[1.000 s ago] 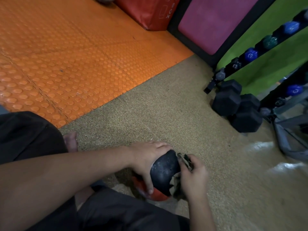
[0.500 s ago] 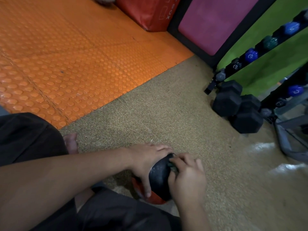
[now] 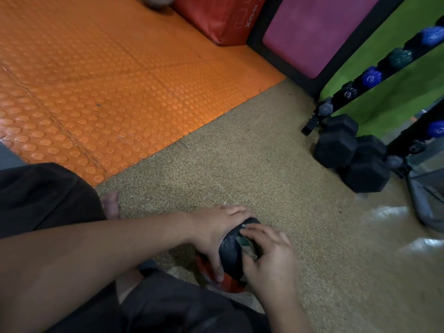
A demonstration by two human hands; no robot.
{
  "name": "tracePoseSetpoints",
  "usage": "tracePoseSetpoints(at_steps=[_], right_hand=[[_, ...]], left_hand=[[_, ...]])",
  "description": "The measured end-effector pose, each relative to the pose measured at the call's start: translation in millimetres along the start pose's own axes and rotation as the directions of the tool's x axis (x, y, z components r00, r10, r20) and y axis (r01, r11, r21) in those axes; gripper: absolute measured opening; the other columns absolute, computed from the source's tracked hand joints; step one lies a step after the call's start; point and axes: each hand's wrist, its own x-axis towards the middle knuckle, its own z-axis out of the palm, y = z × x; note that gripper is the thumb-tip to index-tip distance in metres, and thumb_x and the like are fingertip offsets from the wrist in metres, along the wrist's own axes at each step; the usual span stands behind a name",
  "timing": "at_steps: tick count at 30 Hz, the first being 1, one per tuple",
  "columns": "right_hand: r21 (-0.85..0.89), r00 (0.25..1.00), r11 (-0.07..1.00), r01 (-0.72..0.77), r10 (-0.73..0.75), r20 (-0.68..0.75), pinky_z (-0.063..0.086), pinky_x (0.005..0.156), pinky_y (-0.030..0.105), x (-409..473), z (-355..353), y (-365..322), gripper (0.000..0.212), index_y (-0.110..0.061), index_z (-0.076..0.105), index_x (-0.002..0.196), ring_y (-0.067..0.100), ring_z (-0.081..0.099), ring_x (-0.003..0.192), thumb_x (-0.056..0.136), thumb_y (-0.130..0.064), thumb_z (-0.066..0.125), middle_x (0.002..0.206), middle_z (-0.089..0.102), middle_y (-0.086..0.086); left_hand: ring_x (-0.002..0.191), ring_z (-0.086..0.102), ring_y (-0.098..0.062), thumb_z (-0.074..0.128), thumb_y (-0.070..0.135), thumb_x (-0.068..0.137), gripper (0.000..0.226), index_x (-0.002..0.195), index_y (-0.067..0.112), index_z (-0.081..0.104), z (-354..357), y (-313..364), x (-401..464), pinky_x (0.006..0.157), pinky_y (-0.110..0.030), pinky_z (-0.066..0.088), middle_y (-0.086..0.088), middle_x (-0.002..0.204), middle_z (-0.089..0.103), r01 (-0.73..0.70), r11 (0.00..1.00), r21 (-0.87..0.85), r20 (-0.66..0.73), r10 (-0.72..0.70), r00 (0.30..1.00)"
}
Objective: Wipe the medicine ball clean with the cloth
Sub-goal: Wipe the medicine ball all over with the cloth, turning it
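Two hands work on a medicine ball at the lower middle of the frame, on the speckled floor.

At the upper left lies the orange studded mat [image 3: 101, 75], and at the lower left the person's dark trouser leg [image 3: 40, 195] with a bare foot [image 3: 111, 204] just beside it. The left hand [image 3: 213, 230] comes in from the left and grips the medicine ball [image 3: 230, 248], its fingers curled over the top and the thumb down on the red part. The ball is black and red and sits between both hands. The right hand [image 3: 271, 255] presses the cloth [image 3: 247, 246] against the ball, with fingers bent around it; only a small part of the cloth shows. At the right, black hex dumbbells [image 3: 348, 152] lie on the floor [image 3: 240, 159] under a rack [image 3: 384, 66] with blue weights.
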Motion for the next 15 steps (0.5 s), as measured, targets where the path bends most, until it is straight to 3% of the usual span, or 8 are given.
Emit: tracePoseSetpoints(at_steps=[3, 7, 10, 15], right_hand=[[0.053, 0.989, 0.990, -0.127, 0.131, -0.073, 0.054, 0.079, 0.031, 8, 1, 21, 0.029, -0.029, 0.080, 0.096, 0.015, 0.067, 0.089, 0.076, -0.009, 0.079, 0.101, 0.075, -0.018], [0.246, 0.915, 0.897, -0.367, 0.396, -0.076, 0.057, 0.080, 0.031, 20, 5, 36, 0.019, -0.027, 0.079, 0.098, 0.009, 0.071, 0.085, 0.083, -0.015, 0.079, 0.090, 0.074, -0.017], [0.184, 0.945, 0.932, -0.312, 0.325, -0.046, 0.050, 0.079, 0.024, 8, 6, 24, 0.025, -0.024, 0.078, 0.109, 0.008, 0.067, 0.089, 0.085, -0.018, 0.078, 0.099, 0.069, -0.013], [0.093, 0.996, 0.992, -0.085, 0.085, 0.002, 0.052, 0.063, 0.028, -13, 5, -5, 0.027, -0.031, 0.076, 0.101, 0.010, 0.063, 0.074, 0.074, -0.028, 0.070, 0.089, 0.059, -0.014]], left_hand=[[0.158, 0.017, -0.019, 0.096, 0.072, 0.042, 0.157, 0.164, 0.037, 0.002, 2, 3, 2, 0.129, -0.045, 0.024, 0.016, 0.172, 0.008, 0.023, 0.999, 0.038, 0.009, -0.024, 1.000], [0.160, 0.012, -0.020, 0.092, 0.079, 0.038, 0.161, 0.163, 0.040, -0.002, 4, 2, 8, 0.128, -0.049, 0.025, 0.016, 0.173, 0.003, 0.037, 0.998, 0.048, 0.032, -0.039, 0.999], [0.160, 0.011, -0.018, 0.096, 0.072, 0.042, 0.160, 0.164, 0.038, -0.001, -1, 1, 3, 0.130, -0.045, 0.021, 0.015, 0.172, 0.005, -0.007, 0.999, 0.054, 0.041, 0.004, 0.999], [0.160, 0.008, -0.016, 0.099, 0.066, 0.045, 0.160, 0.167, 0.031, 0.000, -4, 6, -1, 0.131, -0.040, 0.016, 0.014, 0.173, 0.005, -0.012, 0.997, 0.072, 0.048, 0.009, 0.999]])
